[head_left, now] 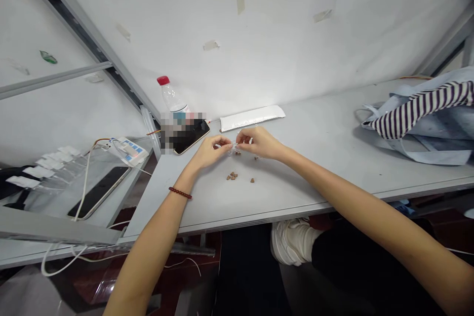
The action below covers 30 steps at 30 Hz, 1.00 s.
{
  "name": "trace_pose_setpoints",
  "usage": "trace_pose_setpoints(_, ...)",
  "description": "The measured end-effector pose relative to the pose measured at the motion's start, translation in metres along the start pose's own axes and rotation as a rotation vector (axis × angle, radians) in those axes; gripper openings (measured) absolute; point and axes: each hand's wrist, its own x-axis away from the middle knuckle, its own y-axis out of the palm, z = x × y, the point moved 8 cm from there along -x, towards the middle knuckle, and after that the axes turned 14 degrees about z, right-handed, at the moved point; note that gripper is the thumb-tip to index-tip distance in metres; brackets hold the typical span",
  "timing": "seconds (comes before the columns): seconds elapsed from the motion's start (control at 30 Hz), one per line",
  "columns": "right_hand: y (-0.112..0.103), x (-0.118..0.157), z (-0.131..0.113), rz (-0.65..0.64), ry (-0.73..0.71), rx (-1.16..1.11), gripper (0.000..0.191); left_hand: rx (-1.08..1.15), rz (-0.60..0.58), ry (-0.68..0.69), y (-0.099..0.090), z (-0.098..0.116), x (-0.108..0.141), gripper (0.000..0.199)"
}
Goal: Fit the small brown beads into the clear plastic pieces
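Note:
My left hand (213, 151) and my right hand (259, 142) meet above the grey table (296, 182), fingertips pinched on a small clear plastic bag (234, 147) between them. Small brown pieces (238, 153) show just under the plastic. Nearer the front edge lies a loose cluster of several brown pieces (232, 176), with a single brown piece (252, 180) to its right. A dark red bead bracelet (180, 193) circles my left wrist.
Behind my hands lies a long white packet (252, 118). A red-capped bottle (174, 98) and a phone (192, 137) are at the back left. A blue bag with a striped strap (425, 118) rests at the right. Left, a power strip (129, 151) sits on another surface.

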Motion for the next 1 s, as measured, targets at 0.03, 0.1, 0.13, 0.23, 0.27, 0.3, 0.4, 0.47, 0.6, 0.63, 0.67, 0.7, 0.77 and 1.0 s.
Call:
trace_pose_setpoints(0.03, -0.005, -0.002, 0.003, 0.061, 0.041, -0.046, 0.013, 0.039, -0.021, -0.014, 0.003, 0.003, 0.002, 0.019)
trace_pose_setpoints(0.1, -0.012, -0.003, 0.009, 0.145, 0.115, -0.136, 0.016, 0.103, -0.047, -0.031, 0.009, 0.007, 0.006, 0.022)
trace_pose_setpoints(0.13, -0.013, -0.004, 0.012, 0.166, 0.155, -0.181, 0.016, 0.126, -0.049, -0.032, 0.012, 0.008, 0.008, 0.023)
trace_pose_setpoints(0.23, -0.011, -0.003, 0.021, 0.167, 0.265, -0.312, 0.013, 0.166, -0.011, -0.019, 0.016, 0.011, 0.009, 0.024)
trace_pose_setpoints(0.27, -0.011, -0.002, 0.023, 0.165, 0.286, -0.343, 0.012, 0.173, 0.009, -0.014, 0.016, 0.012, 0.009, 0.023)
trace_pose_setpoints(0.3, -0.01, -0.002, 0.023, 0.169, 0.297, -0.367, 0.011, 0.179, 0.029, -0.011, 0.016, 0.012, 0.008, 0.023)
trace_pose_setpoints(0.4, -0.01, -0.001, 0.024, 0.186, 0.309, -0.41, 0.01, 0.191, 0.083, -0.013, 0.014, 0.01, 0.007, 0.022)
trace_pose_setpoints(0.47, -0.01, -0.001, 0.025, 0.199, 0.314, -0.432, 0.009, 0.195, 0.094, -0.018, 0.014, 0.008, 0.006, 0.023)
trace_pose_setpoints(0.6, -0.009, 0.0, 0.024, 0.242, 0.295, -0.448, 0.007, 0.224, 0.058, -0.024, 0.018, 0.004, 0.006, 0.024)
trace_pose_setpoints(0.63, -0.008, 0.0, 0.024, 0.247, 0.294, -0.454, 0.007, 0.234, 0.055, -0.026, 0.018, 0.003, 0.006, 0.024)
trace_pose_setpoints(0.67, -0.007, 0.001, 0.024, 0.253, 0.296, -0.46, 0.008, 0.241, 0.055, -0.029, 0.018, 0.002, 0.006, 0.024)
trace_pose_setpoints(0.7, -0.007, 0.001, 0.024, 0.263, 0.298, -0.465, 0.008, 0.246, 0.057, -0.029, 0.018, 0.002, 0.006, 0.024)
trace_pose_setpoints(0.77, -0.008, 0.002, 0.024, 0.29, 0.294, -0.46, 0.01, 0.25, 0.068, -0.02, 0.017, 0.002, 0.006, 0.024)
trace_pose_setpoints(1.0, -0.011, 0.004, 0.018, 0.347, 0.182, -0.305, 0.006, 0.266, 0.083, -0.001, 0.016, 0.006, 0.006, 0.025)
